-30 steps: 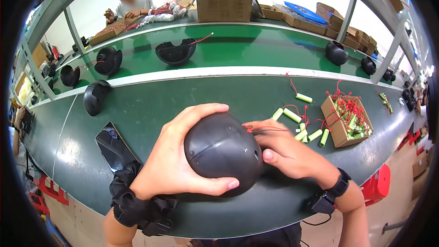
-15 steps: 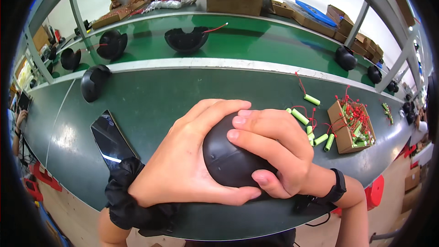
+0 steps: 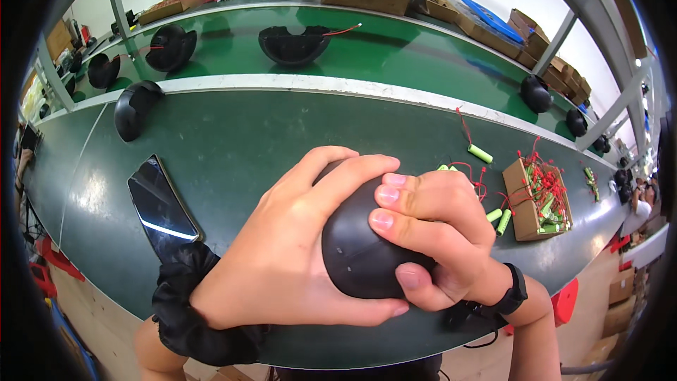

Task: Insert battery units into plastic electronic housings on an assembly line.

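While left hand (image 3: 300, 243) and right hand (image 3: 455, 236) are clasping one black shell (image 3: 356, 257), one phone (image 3: 162, 201) is lying leftward.

Before you, the shell (image 3: 356, 257) between your left hand (image 3: 300, 247) and right hand (image 3: 451, 233); on the worktop (image 3: 233, 127), the phone (image 3: 162, 201) to your left, the box (image 3: 524, 220) with cells (image 3: 546, 206) inside to your right; behind, the conveyor belt (image 3: 402, 56).

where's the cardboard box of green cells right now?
Head view, right side: the box sits on the dark green table, just right of some loose green cells and beyond the right hand.
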A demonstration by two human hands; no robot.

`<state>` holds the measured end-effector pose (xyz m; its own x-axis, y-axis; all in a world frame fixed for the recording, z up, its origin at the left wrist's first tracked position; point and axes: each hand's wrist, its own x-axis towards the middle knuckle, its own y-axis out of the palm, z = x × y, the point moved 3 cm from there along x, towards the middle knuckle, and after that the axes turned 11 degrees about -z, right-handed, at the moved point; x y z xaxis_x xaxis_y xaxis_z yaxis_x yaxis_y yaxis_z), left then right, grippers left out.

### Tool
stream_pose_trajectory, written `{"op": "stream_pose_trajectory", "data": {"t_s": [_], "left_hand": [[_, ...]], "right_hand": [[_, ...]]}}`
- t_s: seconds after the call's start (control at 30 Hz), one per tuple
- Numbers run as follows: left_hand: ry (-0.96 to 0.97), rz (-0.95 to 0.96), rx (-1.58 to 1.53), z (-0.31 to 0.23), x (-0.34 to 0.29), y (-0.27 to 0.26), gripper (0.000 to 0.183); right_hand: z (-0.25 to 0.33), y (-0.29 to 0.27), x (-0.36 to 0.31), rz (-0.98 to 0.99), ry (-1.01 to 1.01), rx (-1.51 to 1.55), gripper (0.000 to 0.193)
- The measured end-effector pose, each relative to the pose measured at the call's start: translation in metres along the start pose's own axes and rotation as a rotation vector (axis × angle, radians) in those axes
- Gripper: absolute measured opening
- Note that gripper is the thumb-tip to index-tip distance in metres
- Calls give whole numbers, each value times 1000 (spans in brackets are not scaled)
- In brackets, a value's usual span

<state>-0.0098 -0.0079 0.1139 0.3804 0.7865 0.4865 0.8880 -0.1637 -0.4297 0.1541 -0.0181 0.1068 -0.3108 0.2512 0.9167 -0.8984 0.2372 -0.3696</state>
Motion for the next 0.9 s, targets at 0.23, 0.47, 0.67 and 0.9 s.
{"op": "stream_pose_trajectory", "data": {"t_s": [0.23, 0.47, 0.67, 0.9], "left_hand": [[136, -54, -277, 33, -6, 14, 91], [227, 15, -312, 37, -9, 26, 110], [260, 42, -261, 26, -9, 30, 118], [289, 39, -253, 25, -9, 29, 116]], "right_hand": [[-10, -13, 16, 227, 218, 202, 92], [-5, -45, 3, 567, 331, 69, 105], [-1, -44, -10, 527, 295, 176, 88], [0, -43, -4, 437, 249, 199, 71]]}}
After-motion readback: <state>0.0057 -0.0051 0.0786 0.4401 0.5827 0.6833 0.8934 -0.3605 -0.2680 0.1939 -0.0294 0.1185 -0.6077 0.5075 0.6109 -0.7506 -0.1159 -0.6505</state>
